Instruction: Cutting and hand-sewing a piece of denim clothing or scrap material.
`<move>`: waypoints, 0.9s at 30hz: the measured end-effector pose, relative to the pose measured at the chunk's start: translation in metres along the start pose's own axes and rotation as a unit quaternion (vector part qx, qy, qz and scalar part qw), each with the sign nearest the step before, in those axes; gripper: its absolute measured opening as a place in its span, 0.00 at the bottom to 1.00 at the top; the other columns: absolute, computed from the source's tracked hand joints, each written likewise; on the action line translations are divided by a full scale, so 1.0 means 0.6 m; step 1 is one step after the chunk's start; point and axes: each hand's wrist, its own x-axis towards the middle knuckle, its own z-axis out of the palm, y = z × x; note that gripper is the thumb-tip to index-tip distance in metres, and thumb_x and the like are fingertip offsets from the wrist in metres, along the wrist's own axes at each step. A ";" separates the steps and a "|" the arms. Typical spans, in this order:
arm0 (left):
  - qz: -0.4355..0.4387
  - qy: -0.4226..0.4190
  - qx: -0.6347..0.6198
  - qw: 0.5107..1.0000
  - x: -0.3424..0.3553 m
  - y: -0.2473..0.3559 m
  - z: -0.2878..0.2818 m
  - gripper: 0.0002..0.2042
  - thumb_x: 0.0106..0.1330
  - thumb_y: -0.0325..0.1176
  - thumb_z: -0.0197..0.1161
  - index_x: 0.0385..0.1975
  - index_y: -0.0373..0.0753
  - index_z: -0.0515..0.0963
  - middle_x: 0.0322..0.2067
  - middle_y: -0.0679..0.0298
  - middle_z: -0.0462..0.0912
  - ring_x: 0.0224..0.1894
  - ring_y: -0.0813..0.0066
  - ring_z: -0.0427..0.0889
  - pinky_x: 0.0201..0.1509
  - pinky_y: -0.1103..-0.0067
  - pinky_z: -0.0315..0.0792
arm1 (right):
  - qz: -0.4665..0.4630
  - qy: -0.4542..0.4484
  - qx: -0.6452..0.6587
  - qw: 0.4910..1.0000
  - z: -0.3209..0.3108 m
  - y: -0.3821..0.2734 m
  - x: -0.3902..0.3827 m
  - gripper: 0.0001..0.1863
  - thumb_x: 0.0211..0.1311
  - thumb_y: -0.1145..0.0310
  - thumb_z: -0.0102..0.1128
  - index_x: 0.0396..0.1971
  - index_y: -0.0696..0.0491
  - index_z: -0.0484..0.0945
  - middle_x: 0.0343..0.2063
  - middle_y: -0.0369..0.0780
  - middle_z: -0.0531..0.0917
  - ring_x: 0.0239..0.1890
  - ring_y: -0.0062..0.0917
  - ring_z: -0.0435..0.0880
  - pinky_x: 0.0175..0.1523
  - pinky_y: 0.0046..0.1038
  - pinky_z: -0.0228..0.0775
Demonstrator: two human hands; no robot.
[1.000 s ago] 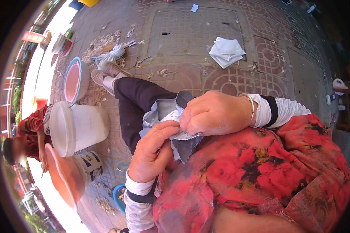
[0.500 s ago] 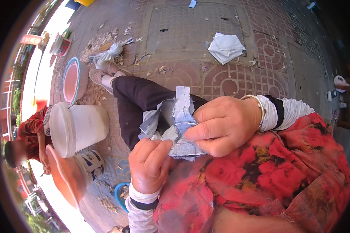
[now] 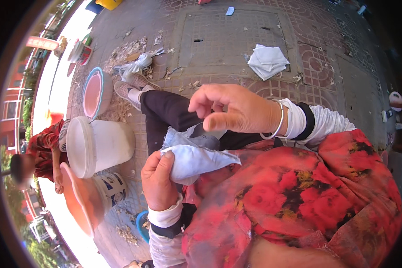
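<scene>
My left hand [image 3: 160, 181] pinches one end of a pale blue piece of denim-like cloth [image 3: 198, 163] between thumb and fingers. The cloth hangs over my lap, its smooth light side toward me, and a darker frayed edge sticks up behind it. My right hand [image 3: 241, 109] is raised just above and to the right of the cloth, not touching it. Its fingers are loosely bent and the thumb stands apart, with nothing seen between them. A bangle circles the right wrist.
Folded white cloths [image 3: 268, 61] lie on the paving ahead. To the left stand a white bucket [image 3: 109, 145], a pink basin [image 3: 94, 94] and an orange basin [image 3: 82, 198], with a person [image 3: 47, 147] beyond. Bundled cloth [image 3: 140, 62] and scraps lie near my shoe.
My right hand has let go of the cloth and lifted up. The cloth, held open by both hands before, is now turned over and hangs from my left hand alone.
</scene>
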 end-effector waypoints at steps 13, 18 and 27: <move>0.028 0.022 -0.120 0.992 0.024 -0.044 -0.047 0.11 0.61 0.30 0.51 0.41 0.33 0.71 0.38 0.60 0.77 0.40 0.71 0.77 0.46 0.74 0.70 | 0.087 -0.049 0.052 0.994 0.027 0.026 0.022 0.12 0.59 0.66 0.50 0.37 0.57 0.74 0.28 0.37 0.78 0.33 0.18 0.75 0.40 0.21 0.65; 0.037 0.020 -0.166 0.985 0.030 -0.042 -0.039 0.08 0.60 0.26 0.53 0.38 0.32 0.73 0.36 0.60 0.78 0.38 0.73 0.76 0.45 0.78 0.69 | 0.017 0.007 0.043 0.999 0.028 0.042 0.015 0.12 0.58 0.65 0.51 0.37 0.57 0.75 0.31 0.38 0.75 0.35 0.21 0.74 0.41 0.22 0.65; 0.115 0.002 -0.197 0.974 0.023 -0.049 -0.035 0.10 0.61 0.26 0.49 0.41 0.36 0.72 0.39 0.59 0.77 0.40 0.69 0.76 0.45 0.73 0.71 | -0.347 -0.125 -0.151 0.917 0.047 -0.027 -0.002 0.12 0.50 0.64 0.59 0.32 0.55 0.75 0.32 0.39 0.73 0.32 0.32 0.74 0.36 0.27 0.67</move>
